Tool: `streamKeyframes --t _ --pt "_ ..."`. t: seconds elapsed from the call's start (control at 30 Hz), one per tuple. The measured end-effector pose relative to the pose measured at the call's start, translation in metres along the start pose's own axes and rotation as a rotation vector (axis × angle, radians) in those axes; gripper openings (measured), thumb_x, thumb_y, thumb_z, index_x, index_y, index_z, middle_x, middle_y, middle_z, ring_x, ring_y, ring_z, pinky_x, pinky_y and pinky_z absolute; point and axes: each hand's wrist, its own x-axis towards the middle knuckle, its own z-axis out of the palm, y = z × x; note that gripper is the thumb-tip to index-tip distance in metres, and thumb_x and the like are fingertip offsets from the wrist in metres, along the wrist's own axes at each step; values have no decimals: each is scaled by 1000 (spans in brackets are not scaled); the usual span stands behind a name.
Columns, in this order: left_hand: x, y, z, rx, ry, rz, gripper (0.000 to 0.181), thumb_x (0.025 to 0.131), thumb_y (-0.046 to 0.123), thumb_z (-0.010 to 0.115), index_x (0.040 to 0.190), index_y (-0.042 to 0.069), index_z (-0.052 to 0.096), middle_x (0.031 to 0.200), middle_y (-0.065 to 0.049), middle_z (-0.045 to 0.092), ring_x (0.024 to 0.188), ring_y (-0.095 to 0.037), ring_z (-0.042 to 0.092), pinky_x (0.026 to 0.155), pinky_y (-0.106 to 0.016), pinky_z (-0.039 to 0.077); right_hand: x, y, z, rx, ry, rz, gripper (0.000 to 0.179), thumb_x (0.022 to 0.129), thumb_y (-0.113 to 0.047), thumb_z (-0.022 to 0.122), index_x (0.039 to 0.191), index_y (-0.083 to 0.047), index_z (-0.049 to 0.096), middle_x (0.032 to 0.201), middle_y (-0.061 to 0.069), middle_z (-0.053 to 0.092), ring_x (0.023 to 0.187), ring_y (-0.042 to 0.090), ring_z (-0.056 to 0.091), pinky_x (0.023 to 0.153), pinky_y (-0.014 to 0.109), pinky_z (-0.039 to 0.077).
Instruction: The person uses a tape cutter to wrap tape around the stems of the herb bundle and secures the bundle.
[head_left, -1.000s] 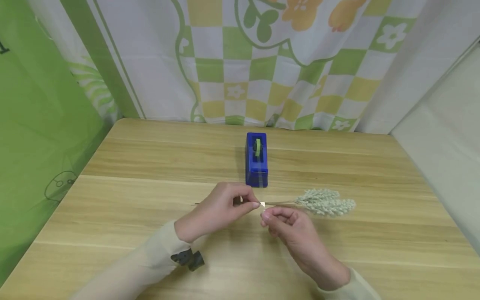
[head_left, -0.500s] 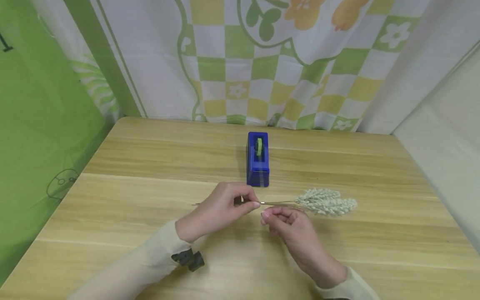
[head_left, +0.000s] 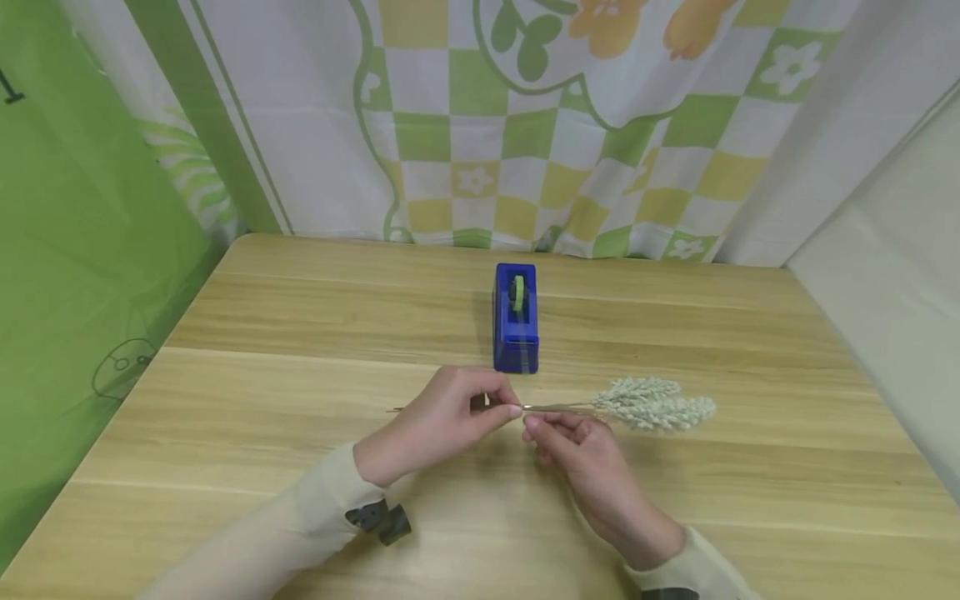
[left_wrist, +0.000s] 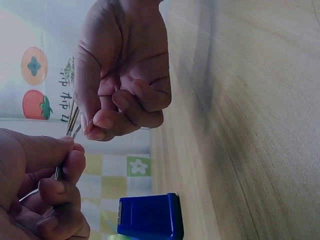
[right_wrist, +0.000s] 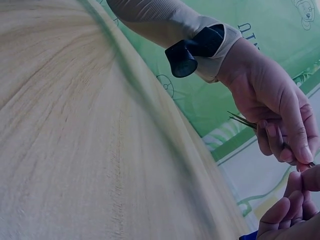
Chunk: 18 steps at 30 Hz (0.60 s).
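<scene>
Pale-green flower heads (head_left: 654,404) top thin brown stems (head_left: 558,407), held level above a wooden table (head_left: 300,317), heads toward the person's right. The left hand (head_left: 435,421) pinches the stems between thumb and fingers, probably to keep them bunched and steady. Just below, the right hand (head_left: 592,471) pinches a thin strip (left_wrist: 77,130) against them (probably tape). A blue tape dispenser (head_left: 516,354) stands just beyond, presumably for easy reach.

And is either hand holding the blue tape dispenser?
No, the blue tape dispenser stands on the table, beyond the left hand and the right hand.
</scene>
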Motion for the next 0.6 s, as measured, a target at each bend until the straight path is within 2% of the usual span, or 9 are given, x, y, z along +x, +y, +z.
streamKeyframes --t 0.4,0.6 --pt "0 -2 0 -10 4 0 6 96 10 73 93 7 77 85 -2 74 65 -2 49 59 -18 44 6 3 0 113 -24 8 18 100 -6 64 117 2 65 91 -8 70 84 6 62 74 18 52" --pt "-1 -7 -1 -49 13 -30 7 97 12 74 95 8 79 88 -3 77 68 -1 54 62 -20 49 7 2 1 151 -29 -5 9 100 -4 63 108 -4 67 88 -9 71 81 6 60 72 18 52"
